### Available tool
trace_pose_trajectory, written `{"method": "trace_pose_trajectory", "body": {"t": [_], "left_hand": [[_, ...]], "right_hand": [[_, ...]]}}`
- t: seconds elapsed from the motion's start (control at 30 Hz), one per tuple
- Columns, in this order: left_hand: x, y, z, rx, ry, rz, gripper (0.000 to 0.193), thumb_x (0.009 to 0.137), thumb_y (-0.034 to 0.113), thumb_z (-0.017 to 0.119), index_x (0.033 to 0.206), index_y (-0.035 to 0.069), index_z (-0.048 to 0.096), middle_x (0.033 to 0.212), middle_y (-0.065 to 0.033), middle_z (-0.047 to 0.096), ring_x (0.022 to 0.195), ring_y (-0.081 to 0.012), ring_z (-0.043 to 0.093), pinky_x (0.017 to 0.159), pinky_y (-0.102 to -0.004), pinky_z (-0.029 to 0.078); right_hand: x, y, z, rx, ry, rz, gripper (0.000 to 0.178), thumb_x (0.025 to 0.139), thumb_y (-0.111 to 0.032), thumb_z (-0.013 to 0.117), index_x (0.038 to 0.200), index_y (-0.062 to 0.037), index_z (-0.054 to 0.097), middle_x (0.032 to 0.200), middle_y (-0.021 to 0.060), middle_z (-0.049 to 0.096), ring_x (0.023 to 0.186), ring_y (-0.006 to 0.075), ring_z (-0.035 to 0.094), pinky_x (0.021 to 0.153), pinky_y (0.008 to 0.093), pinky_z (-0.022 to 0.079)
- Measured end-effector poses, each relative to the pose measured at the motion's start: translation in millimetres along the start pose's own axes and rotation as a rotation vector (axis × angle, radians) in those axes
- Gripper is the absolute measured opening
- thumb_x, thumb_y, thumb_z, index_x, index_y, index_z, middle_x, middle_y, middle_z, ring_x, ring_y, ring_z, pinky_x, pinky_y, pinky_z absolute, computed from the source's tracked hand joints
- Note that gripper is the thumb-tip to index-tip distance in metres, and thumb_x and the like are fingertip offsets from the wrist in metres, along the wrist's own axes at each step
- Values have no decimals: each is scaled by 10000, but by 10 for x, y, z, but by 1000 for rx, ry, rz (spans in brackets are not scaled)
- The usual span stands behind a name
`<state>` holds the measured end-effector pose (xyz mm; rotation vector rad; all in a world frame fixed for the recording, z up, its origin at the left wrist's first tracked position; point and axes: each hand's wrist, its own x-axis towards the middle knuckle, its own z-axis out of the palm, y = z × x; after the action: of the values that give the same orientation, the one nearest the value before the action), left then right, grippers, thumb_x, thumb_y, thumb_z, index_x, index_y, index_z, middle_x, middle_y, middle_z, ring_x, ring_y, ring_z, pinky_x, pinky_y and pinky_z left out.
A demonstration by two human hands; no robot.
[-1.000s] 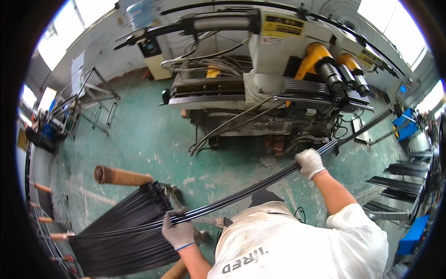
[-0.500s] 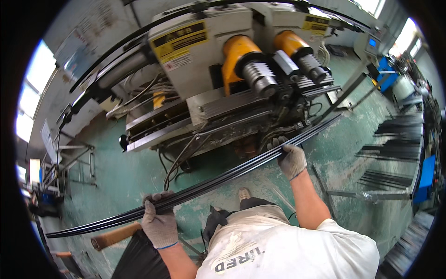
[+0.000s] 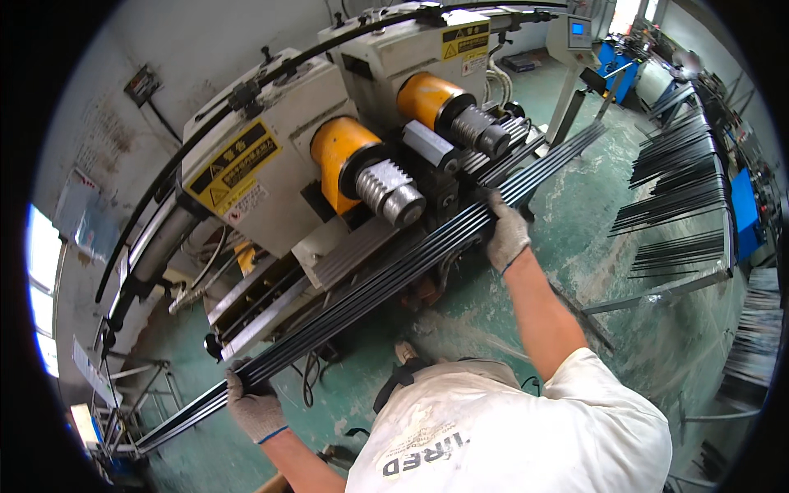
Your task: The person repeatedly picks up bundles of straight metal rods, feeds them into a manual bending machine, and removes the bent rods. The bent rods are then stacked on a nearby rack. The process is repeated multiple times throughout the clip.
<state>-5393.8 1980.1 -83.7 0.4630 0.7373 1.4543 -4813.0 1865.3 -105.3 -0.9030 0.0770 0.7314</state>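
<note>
Several long, thin black metal rods lie side by side in a bundle across both my hands, slanting from lower left to upper right. My left hand, in a grey knitted glove, is closed round the bundle towards its lower end. Further up, my right hand, gloved the same way, grips it with the thumb on top. The bundle passes just in front of a machine with two orange housings and ribbed steel rollers. Most fingers are hidden under the rods.
On the right, a metal rack bears many black rods in layers. A control box with a lit screen stands at the far right of the machine. Metal frames stand at the left on the green floor.
Both hands have carried the rods forward, closer to the machine, and the bundle slants more steeply with its strands fanned apart. The head view has turned to the right.
</note>
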Motion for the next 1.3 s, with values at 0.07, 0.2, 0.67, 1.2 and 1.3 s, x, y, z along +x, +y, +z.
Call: {"method": "trace_pose_trajectory", "body": {"t": [0.07, 0.2, 0.67, 1.2, 1.3], "left_hand": [[221, -237, 106, -46, 63, -54, 317, 1091, 279, 782, 1186, -23, 783, 1212, -151, 805, 1184, -313, 755, 1141, -469, 599], [539, -731, 78, -108, 148, -172, 338, 1152, 236, 685, 1287, -68, 745, 1280, -184, 800, 1228, -341, 765, 1155, -496, 622], [924, -1513, 810, -153, 86, -482, 397, 1148, 320, 682, 1406, 21, 716, 1542, -233, 691, 1434, -472, 647, 1233, -753, 487], [1390, -813, -54, 21, 293, -57, 322, 1175, 287, 646, 1304, 24, 780, 1271, -106, 827, 1183, -271, 782, 1109, -435, 630], [1383, -990, 120, -33, 246, -55, 335, 1160, 323, 685, 1302, 37, 785, 1304, -118, 824, 1216, -295, 775, 1135, -448, 616]], "right_hand": [[124, 41, 135, 87, -45, -35, 256, 1120, -233, 703, 1290, -50, 755, 1134, 68, 799, 1000, 247, 750, 913, 428, 635], [283, 150, 464, 41, 27, 11, 305, 1099, -287, 650, 1248, -40, 750, 1115, 99, 820, 954, 263, 776, 896, 438, 648], [459, 280, 758, -236, 82, 150, 471, 1074, -383, 759, 1447, -96, 740, 1292, 82, 778, 1184, 258, 709, 1028, 413, 558], [885, 548, 552, -81, 89, 46, 166, 1097, -256, 688, 1137, -105, 744, 930, 61, 747, 665, 246, 692, 593, 411, 548], [996, 536, 476, -80, 63, 19, 248, 1121, -350, 718, 1161, -108, 752, 971, 66, 759, 696, 242, 699, 618, 403, 560]]}}
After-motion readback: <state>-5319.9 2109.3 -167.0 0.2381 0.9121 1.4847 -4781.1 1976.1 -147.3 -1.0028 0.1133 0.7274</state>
